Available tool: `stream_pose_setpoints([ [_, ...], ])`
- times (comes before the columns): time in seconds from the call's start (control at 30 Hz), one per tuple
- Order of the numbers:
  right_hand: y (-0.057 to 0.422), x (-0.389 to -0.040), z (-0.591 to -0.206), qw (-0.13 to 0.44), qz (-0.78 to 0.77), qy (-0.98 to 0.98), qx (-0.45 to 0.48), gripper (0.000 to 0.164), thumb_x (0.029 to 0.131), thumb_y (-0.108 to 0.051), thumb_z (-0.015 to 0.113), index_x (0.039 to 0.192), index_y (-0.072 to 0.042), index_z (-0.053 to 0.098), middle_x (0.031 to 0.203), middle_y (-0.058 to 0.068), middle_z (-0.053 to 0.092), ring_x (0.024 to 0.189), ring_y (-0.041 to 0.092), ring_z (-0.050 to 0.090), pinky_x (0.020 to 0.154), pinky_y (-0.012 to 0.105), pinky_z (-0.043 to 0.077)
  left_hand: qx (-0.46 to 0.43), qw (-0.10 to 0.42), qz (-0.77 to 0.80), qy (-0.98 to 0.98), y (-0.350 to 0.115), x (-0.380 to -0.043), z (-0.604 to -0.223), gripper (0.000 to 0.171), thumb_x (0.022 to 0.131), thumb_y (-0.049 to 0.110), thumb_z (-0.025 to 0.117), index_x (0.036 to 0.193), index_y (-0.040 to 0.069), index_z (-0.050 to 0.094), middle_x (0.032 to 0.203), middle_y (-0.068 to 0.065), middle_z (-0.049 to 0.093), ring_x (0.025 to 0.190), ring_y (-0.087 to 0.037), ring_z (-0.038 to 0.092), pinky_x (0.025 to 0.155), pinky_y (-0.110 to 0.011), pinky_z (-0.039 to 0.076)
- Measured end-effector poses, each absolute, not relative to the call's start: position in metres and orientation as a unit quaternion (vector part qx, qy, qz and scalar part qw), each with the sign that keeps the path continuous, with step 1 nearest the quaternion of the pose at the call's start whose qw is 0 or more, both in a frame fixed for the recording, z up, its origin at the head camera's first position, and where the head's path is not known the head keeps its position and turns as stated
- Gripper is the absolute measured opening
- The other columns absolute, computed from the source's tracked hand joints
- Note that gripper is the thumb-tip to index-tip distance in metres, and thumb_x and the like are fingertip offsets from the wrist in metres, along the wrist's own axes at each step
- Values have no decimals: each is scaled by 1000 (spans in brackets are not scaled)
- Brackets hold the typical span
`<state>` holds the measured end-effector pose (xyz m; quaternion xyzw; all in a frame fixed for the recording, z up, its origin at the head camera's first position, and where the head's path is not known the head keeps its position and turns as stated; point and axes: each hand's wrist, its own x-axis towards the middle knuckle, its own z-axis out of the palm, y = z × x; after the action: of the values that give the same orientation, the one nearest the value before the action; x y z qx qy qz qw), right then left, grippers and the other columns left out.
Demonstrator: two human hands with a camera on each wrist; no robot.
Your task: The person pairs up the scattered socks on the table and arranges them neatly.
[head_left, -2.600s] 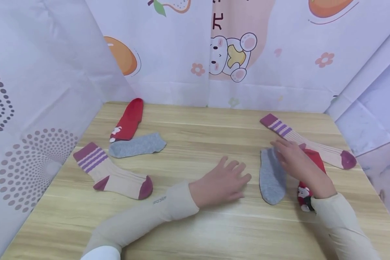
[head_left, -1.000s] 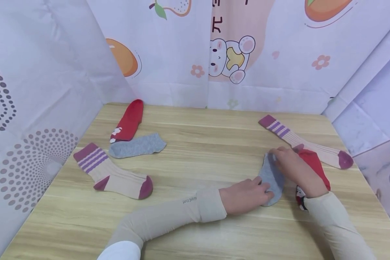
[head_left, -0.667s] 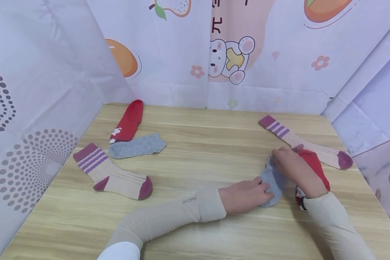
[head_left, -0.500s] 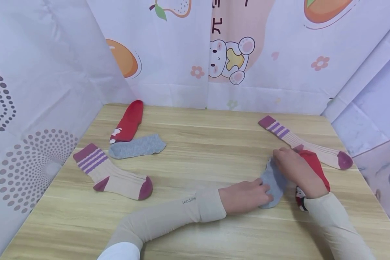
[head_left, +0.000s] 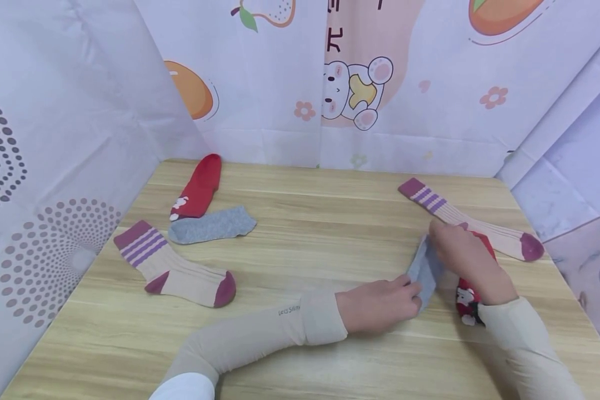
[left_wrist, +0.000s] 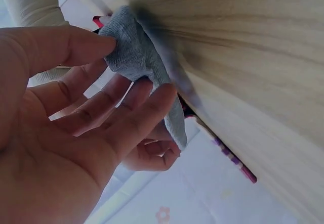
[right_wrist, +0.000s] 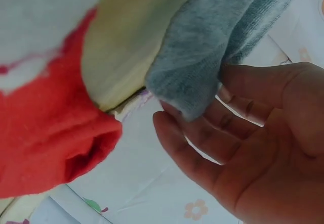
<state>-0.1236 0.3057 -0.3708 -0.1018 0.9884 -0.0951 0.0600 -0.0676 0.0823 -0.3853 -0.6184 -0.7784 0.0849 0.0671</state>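
Observation:
A grey ankle sock (head_left: 424, 272) stands partly lifted off the table between the two hands. My left hand (head_left: 382, 304) pinches its near end between thumb and fingers; the left wrist view shows the thumb pressed on the bunched grey fabric (left_wrist: 126, 44). At the far end, my right hand (head_left: 467, 258) pinches the sock's other end, seen in the right wrist view with the cloth (right_wrist: 190, 57) between thumb and fingers. Beneath the right wrist lies a red sock (head_left: 464, 294) with a white and black figure, partly hidden by that hand.
Behind the right hand lies a cream sock (head_left: 485, 226) with purple stripes. On the table's left side are a red sock (head_left: 202, 186), another grey sock (head_left: 212, 225) and a cream striped sock (head_left: 185, 272). Patterned curtains (head_left: 270, 100) border the wooden table (head_left: 300, 216).
My left hand has moved right onto the grey sock's near end and taken hold of it. The sock, earlier flat, is now tilted up, its far end drawn slightly right by my right hand.

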Motion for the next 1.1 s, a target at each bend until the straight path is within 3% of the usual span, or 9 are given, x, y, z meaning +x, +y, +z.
stream_pose_setpoints([
  [0.27,306,-119,-359,7,-93,989,-115,11,94,-1,58,103,4,54,83,16,61,70,26,58,62,44,53,-618,50,88,-780,78,-74,-374,29,97,20,55,123,13,65,111,2,56,95,-12,49,84,-20,45],
  [0.43,307,-115,-353,-27,-101,987,-125,17,91,2,62,106,5,55,87,18,62,78,32,61,70,52,54,-594,32,40,-803,70,-83,-367,32,96,21,57,125,11,63,110,4,59,87,-14,50,75,-24,46],
  [0.73,308,-111,-342,-46,-123,984,-124,20,92,-2,65,109,4,56,91,19,64,81,34,63,74,55,54,-570,71,3,-818,46,-95,-362,25,92,17,58,116,12,67,104,4,65,89,-16,52,67,-25,47],
  [0.93,304,-108,-339,-37,-141,983,-112,24,94,-5,64,115,3,55,98,22,65,85,35,64,78,57,54,-573,85,-9,-815,30,-102,-361,24,90,15,59,112,11,68,97,4,66,88,-17,49,72,-28,45],
  [1.1,300,-106,-336,-48,-136,983,-118,22,95,-6,63,114,3,56,98,22,66,82,32,63,76,55,54,-565,84,-28,-821,18,-108,-358,23,89,14,61,111,10,67,101,1,68,94,-19,54,80,-30,47],
])
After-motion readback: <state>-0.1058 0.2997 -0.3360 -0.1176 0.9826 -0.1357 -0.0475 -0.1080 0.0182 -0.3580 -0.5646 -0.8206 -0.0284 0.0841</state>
